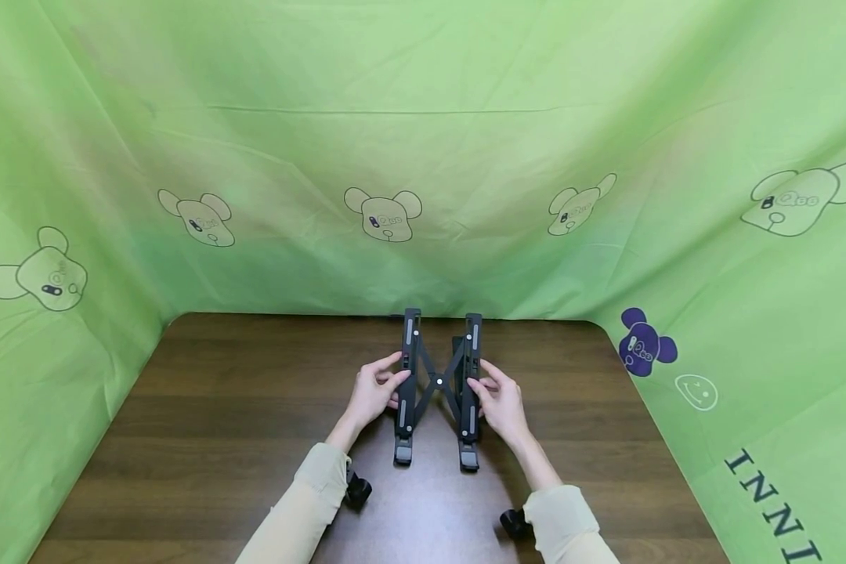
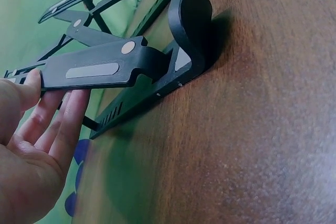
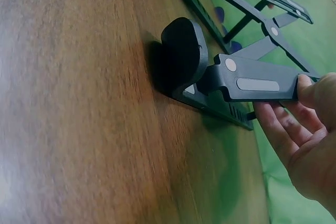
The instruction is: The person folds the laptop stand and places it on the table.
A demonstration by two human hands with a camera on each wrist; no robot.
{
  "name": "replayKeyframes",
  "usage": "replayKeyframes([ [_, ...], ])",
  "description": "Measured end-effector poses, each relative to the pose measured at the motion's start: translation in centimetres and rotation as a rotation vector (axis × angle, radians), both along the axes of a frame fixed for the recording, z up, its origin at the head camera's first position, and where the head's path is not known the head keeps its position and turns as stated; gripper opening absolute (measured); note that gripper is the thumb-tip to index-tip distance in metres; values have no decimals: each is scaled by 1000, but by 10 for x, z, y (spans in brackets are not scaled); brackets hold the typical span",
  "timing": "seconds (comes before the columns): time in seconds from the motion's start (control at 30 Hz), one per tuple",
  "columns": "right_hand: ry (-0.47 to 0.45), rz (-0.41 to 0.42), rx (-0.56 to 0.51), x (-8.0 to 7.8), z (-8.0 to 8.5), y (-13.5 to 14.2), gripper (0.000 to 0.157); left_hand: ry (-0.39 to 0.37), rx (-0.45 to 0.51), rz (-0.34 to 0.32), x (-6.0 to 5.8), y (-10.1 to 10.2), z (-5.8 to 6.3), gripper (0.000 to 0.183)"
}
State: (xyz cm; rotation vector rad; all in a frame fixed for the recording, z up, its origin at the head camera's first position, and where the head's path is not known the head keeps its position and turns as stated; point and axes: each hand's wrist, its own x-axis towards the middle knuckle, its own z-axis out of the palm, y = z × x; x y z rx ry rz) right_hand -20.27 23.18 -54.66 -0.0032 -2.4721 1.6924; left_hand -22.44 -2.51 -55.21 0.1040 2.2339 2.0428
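Note:
A black folding laptop stand [image 1: 439, 381] stands opened on the wooden table, its two long side arms joined by crossed bars. My left hand [image 1: 374, 392] pinches the left arm, thumb on top and fingers beneath, as the left wrist view shows. On the other side, my right hand [image 1: 502, 403] grips the right arm in the same way. In both wrist views the upper arms are raised at an angle over the slotted base bars. Upturned front lips [image 2: 191, 24] with grey pads sit at the near end. Grey strips [image 3: 258, 84] line the upper arms.
The brown wooden table [image 1: 254, 470] ends at a green curtain [image 1: 423, 157] with printed bear heads, hanging behind it and at both sides. Small black wrist cameras [image 1: 356, 491] hang by the sleeve cuffs.

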Motion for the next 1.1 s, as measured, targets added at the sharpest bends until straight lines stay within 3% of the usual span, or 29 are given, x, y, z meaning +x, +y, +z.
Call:
replayKeyframes([
  [0.6, 3, 28, -7, -2, -2, -17, 50, 19, 2, -2, 0, 0, -1, 49],
  [1.1, 4, 38, -22, -5, -2, -30, 51, -8, -13, -24, 0, -3, 4, 51],
])
